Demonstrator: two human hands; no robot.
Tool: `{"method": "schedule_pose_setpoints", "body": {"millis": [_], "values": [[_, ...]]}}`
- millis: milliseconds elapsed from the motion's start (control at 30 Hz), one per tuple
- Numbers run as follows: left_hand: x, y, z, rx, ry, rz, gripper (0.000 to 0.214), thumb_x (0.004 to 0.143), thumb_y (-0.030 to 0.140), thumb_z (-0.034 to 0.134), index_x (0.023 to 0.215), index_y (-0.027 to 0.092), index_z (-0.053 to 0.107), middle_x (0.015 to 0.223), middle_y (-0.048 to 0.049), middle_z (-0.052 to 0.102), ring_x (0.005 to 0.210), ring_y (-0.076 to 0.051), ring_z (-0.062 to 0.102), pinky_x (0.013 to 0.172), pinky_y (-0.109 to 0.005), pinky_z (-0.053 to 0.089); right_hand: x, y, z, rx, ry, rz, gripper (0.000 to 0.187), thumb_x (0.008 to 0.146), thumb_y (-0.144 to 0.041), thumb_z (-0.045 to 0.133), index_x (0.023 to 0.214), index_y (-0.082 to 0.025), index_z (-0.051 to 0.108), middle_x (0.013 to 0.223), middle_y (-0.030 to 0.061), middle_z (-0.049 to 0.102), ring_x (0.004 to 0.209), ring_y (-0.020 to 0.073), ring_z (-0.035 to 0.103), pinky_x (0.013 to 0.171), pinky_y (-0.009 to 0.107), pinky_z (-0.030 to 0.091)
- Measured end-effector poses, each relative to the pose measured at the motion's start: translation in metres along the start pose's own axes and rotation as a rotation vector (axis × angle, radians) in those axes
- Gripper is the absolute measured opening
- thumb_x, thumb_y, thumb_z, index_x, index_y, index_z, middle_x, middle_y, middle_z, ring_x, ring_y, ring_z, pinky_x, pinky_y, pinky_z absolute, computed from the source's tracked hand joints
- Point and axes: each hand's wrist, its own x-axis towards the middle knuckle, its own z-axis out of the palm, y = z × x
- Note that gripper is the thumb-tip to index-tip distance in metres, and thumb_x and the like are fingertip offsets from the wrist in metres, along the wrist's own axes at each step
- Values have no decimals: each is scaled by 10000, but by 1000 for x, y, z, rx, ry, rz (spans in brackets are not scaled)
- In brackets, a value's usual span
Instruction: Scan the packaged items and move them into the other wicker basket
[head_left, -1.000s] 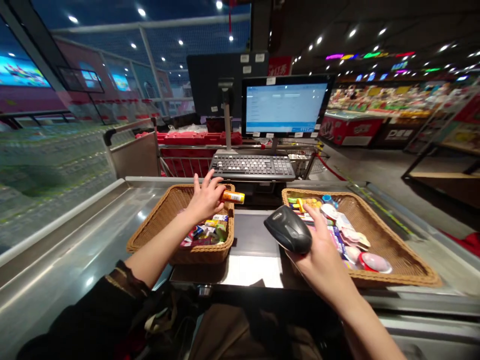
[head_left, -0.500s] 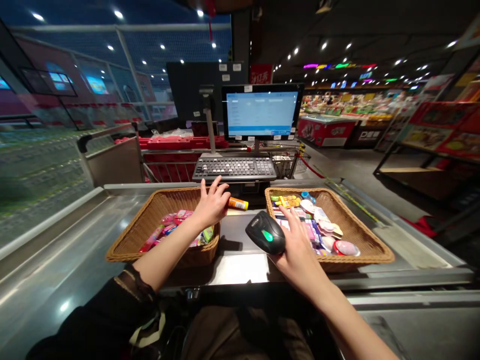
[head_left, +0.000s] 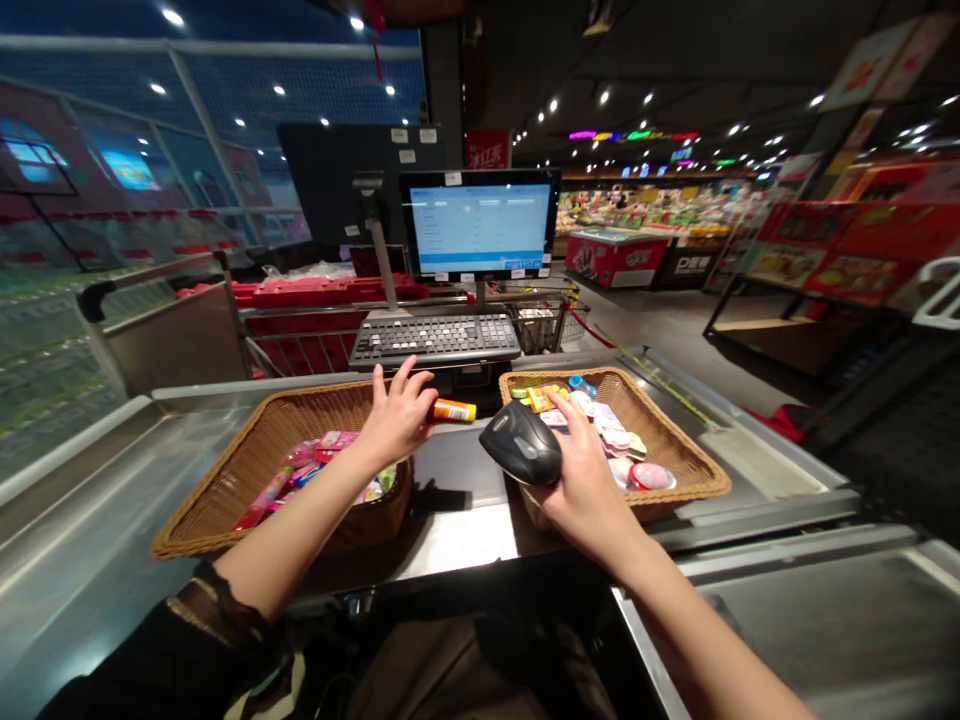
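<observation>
My left hand [head_left: 394,420] holds a small orange tube [head_left: 452,410] by one end, above the right rim of the left wicker basket [head_left: 225,475], which holds several colourful snack packets. My right hand [head_left: 585,480] grips a black handheld barcode scanner [head_left: 521,443], its head pointing left toward the tube. The hand hovers over the near left corner of the right wicker basket [head_left: 697,470], which is filled with several small packaged goods.
A steel checkout counter [head_left: 97,500] runs around both baskets. Behind them stand a keyboard [head_left: 435,340] and a lit monitor [head_left: 480,225]. Red shopping baskets and a wire cart sit beyond. Store shelves and an aisle lie to the right.
The view has swung right, so everything sits further left in frame. The scanner's green light, lit half a second ago, is no longer visible. Both hands keep their hold.
</observation>
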Motion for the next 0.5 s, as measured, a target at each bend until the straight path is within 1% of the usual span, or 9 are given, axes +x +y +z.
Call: {"method": "schedule_pose_setpoints", "body": {"millis": [133, 233, 400, 500], "values": [[13, 18, 3, -67, -10, 38, 309, 791, 235, 667, 1100, 223, 667, 1425, -166, 546, 1495, -435, 264, 1133, -811, 120, 0, 29, -26, 53, 124, 71, 434, 756, -238, 668, 1185, -171, 648, 1563, 185, 391, 1467, 378, 368, 1211, 612, 281], [29, 41, 11, -116, -14, 85, 307, 804, 265, 668, 1107, 220, 662, 1428, -161, 535, 1496, -430, 259, 1137, -803, 119, -10, 56, -52, 32, 209, 152, 428, 749, -267, 676, 1165, -172, 641, 1549, 196, 405, 1474, 382, 359, 1211, 595, 290], [61, 93, 24, -205, -41, 184, 321, 825, 308, 665, 1129, 205, 657, 1426, -174, 525, 1496, -434, 247, 1135, -802, 121, -34, 92, -92, 25, 386, 261, 665, 720, -335, 732, 1330, -172, 525, 1462, 203, 495, 1379, 358, 492, 1176, 532, 378], [78, 126, 31, -229, -83, 236, 333, 820, 330, 688, 1125, 199, 657, 1431, -180, 524, 1496, -429, 243, 1138, -794, 133, -51, 111, -108, -12, 455, 308, 709, 709, -325, 745, 1356, -168, 499, 1468, 204, 492, 1318, 351, 549, 1156, 529, 400]]}}
